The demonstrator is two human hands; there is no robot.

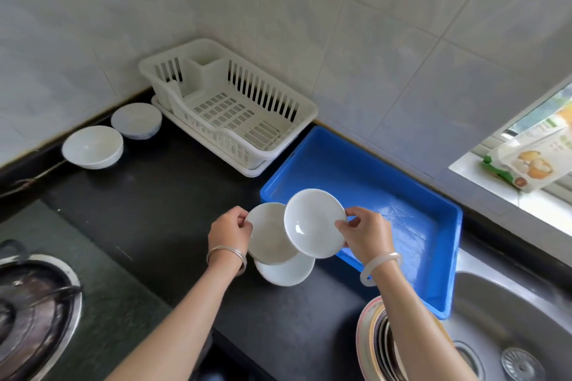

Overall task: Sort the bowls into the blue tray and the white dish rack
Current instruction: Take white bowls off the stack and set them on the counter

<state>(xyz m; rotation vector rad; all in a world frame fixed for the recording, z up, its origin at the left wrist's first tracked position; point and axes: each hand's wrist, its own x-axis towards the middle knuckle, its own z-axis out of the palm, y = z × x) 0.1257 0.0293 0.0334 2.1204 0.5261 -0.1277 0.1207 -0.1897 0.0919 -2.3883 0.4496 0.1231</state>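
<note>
Head view only. Left hand [230, 230] pinched the rim of a small white shallow bowl [266, 238], tilted. Right hand [366, 237] pinched the rim of a second shallow bowl [314, 223] by thumb and fingertips, also tilted, its edge overlapping the left one. Both were held up at the near-left corner of the blue tray [340, 170], the right bowl partly over the tray rim. A third shallow bowl [286, 272] lay under them; whether it sat on the black tabletop [154, 195] or hung from the left hand could not be told.

The tray held nothing visible. The white dish rack [306, 103] stood behind it against the tiled wall, nothing visible in it either. Two deeper white bowls [93, 147] [136, 120] sat on the tabletop left of the rack, just beside each other, well apart from the hands. Gas stove [31, 303] at lower left, steel sink [510, 318] at lower right.

Risks, as judged: both grips were thin rim pinches on glazed ware, so a bowl could slip and chip on the tray edge or tabletop. The overlapping rims could knock together. The third bowl could get clipped if the left bowl came down. Sorting looked barely begun; putting a shallow bowl in the wrong container was possible.
</note>
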